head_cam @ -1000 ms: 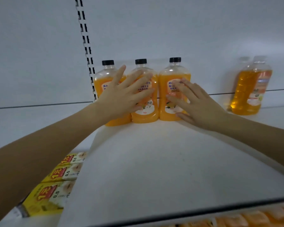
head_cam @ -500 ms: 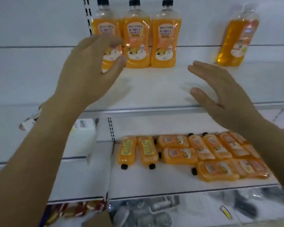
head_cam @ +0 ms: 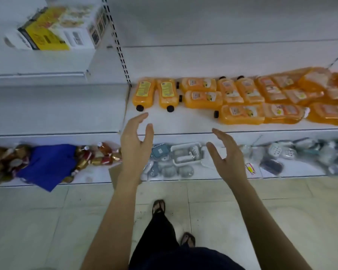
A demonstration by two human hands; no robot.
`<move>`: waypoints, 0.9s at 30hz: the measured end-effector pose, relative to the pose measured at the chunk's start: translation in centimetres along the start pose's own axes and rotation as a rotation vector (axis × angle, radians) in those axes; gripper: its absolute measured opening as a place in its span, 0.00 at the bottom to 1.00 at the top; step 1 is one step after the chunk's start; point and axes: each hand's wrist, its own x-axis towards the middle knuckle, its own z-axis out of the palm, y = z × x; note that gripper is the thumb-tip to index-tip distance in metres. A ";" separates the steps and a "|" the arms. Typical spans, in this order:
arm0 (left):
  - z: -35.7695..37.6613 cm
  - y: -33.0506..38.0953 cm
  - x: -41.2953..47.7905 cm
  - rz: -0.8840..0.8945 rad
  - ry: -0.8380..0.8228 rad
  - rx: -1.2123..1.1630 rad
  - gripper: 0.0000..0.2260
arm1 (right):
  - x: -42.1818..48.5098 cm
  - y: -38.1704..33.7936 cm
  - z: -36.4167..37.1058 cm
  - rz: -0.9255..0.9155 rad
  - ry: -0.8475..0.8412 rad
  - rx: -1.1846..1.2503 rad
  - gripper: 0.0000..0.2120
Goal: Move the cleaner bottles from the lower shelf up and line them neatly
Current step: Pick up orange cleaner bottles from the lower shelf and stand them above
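Several orange cleaner bottles (head_cam: 240,94) with black caps lie flat on the lower white shelf (head_cam: 183,124). Two of them, at the left end (head_cam: 143,93) and beside it (head_cam: 167,94), point their caps toward me. My left hand (head_cam: 136,145) hovers in front of the shelf edge, just below those two, with relaxed fingers and nothing in it. My right hand (head_cam: 225,154) hovers to the right at about the same height, fingers spread, holding nothing. The upper shelf with the standing bottles is out of view.
A yellow and white box (head_cam: 53,28) sits on the shelf at upper left. The bottom shelf holds packaged grey and white items (head_cam: 183,158), brown bottles (head_cam: 98,156) and a blue cloth (head_cam: 49,164). My legs and sandalled feet (head_cam: 158,207) stand on the tiled floor.
My view has dropped from the upper shelf to the lower one. Both hands left the three standing bottles and came down in front of the lower shelf, still holding nothing.
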 end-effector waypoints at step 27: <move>8.4 -18.3 15.3 -0.431 -0.323 0.138 0.23 | 18.6 2.6 17.5 0.258 -0.245 -0.142 0.21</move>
